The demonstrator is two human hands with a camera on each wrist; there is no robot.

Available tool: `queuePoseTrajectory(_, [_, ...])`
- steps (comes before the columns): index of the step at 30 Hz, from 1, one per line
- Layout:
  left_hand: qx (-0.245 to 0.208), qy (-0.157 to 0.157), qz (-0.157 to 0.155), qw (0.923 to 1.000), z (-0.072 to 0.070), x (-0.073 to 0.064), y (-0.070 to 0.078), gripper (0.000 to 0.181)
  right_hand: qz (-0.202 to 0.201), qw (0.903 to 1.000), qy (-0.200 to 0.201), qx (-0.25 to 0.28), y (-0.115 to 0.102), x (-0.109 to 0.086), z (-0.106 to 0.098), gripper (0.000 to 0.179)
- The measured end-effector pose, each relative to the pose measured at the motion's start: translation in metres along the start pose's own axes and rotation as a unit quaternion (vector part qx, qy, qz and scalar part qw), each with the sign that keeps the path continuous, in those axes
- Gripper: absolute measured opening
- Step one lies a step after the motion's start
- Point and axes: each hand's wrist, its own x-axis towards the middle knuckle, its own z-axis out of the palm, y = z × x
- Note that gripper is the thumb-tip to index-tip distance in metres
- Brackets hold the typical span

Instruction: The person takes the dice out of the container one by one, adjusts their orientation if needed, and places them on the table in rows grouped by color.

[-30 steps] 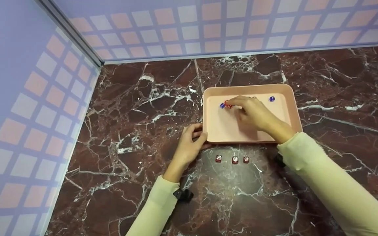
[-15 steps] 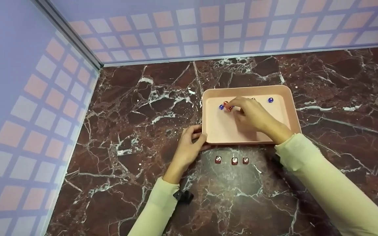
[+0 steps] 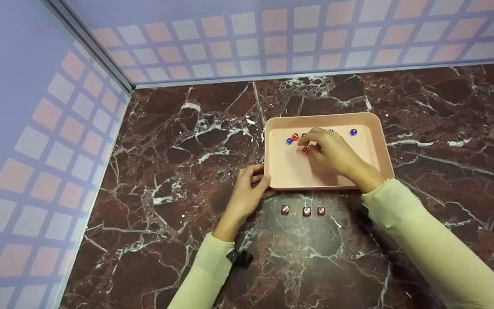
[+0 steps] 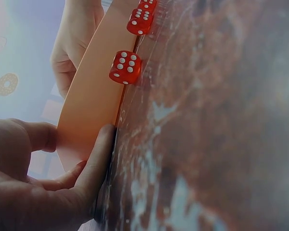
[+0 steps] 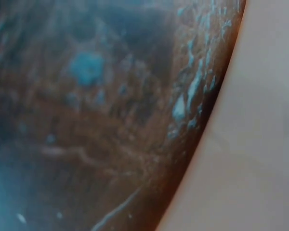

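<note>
In the head view my left hand point(image 3: 247, 191) grips the near left corner of a shallow peach tray point(image 3: 281, 171). The left wrist view shows its thumb and fingers on either side of the tray's wall point(image 4: 86, 106). Over the inside of the tray, my right hand point(image 3: 332, 152) has its fingers curled down round a red die point(image 3: 305, 150), which shows between finger and thumb. Another red die point(image 3: 295, 136) and a blue die point(image 3: 289, 140) lie just beyond the fingertips. The right hand partly hides other dice behind it.
A blue die point(image 3: 353, 132) lies near the tray's far right corner. Three red dice stand in a row on the marble tabletop before the tray, the leftmost red die point(image 3: 285, 210) a little apart. Patterned panels point(image 3: 212, 47) rise behind and at left.
My right fingers have drawn one red die away from the cluster, toward the near side of the tray. The left hand stays on the tray's corner.
</note>
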Motion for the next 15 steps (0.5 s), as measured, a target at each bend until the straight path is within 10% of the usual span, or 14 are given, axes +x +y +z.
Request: queuePoseTrajectory(15, [-0.001, -0.001, 0.007, 1.0000, 0.0005, 0.0005, 0.0013, 0.041, 0.055, 0.9971, -0.030, -0.044, -0.0024, -0.0026, 0.0036, 0.025])
